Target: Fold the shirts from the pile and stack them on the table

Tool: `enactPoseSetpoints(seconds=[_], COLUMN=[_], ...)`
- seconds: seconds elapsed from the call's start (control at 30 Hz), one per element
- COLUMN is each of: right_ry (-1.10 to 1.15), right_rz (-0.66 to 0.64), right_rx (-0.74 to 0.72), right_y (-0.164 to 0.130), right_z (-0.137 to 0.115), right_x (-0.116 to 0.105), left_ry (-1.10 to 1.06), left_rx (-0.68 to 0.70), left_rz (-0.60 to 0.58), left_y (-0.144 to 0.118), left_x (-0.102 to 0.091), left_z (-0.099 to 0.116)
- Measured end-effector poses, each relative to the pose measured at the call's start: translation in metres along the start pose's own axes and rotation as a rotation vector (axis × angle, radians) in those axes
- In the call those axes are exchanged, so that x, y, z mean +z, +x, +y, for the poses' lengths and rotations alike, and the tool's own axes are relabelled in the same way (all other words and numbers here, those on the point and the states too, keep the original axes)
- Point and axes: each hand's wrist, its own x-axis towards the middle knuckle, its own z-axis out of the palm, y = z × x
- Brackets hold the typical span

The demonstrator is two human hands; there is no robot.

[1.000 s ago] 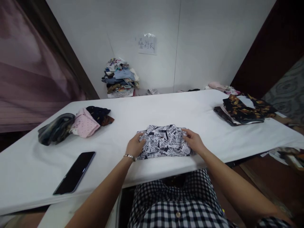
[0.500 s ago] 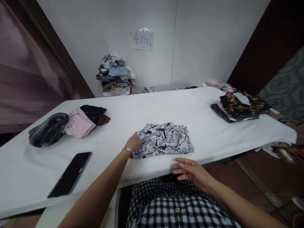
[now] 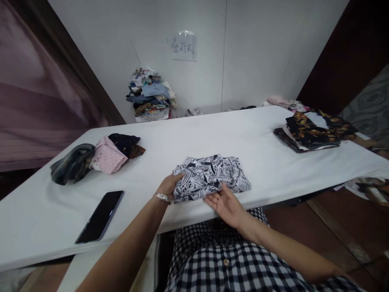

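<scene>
A folded shirt [image 3: 212, 174] with a black-and-white newspaper print lies flat near the table's front edge. My left hand [image 3: 169, 185], a silvery bracelet at its wrist, grips the shirt's left side, thumb on top and the other fingers mostly hidden by the cloth. At the shirt's near edge is my right hand [image 3: 227, 207], palm turned up and fingers stretched out toward the left. Its thumb touches the printed cloth, and its fingertips lie along the edge without visibly closing on it.
On the white-covered table [image 3: 182, 138] lie a black phone [image 3: 100, 217], a pink garment [image 3: 109, 156] among dark crumpled ones at left, and a folded stack [image 3: 313, 136] at right. A clothes pile [image 3: 152, 95] stands behind, below a paper sign [image 3: 184, 46].
My right hand has moved left and forward from in front of the table edge to the shirt's near edge. My left hand stays on the left side. The view has shifted slightly.
</scene>
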Motion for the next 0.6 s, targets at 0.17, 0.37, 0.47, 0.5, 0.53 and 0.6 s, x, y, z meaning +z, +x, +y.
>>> enactPoseSetpoints(seconds=[0.17,0.37,0.47,0.5,0.53,0.6], right_ry=[0.062,-0.142,-0.284,-0.313,-0.332,-0.332], right_rz=[0.108,0.082,0.104,0.096,0.091,0.104], right_rx=[-0.089,-0.069,-0.171,-0.202,-0.228,-0.268], right_y=[0.005,0.021,0.035,0.038,0.04,0.041], right_z=[-0.008,-0.012,-0.011,-0.012,-0.014,-0.021], right_x=[0.001,0.005,-0.001,-0.003,-0.004,-0.003], left_ry=[-0.075,-0.022,0.118,0.152,0.174,0.206], left_rx=[0.021,0.109,0.187,0.177,0.147,0.072], left_rz=[0.039,0.044,0.074,0.076,0.071,0.059], left_y=[-0.015,-0.021,-0.021,-0.022,-0.023,-0.027], left_x=[-0.004,-0.003,-0.005,-0.005,-0.006,-0.007], left_z=[-0.022,-0.048,-0.052,-0.051,-0.05,-0.048])
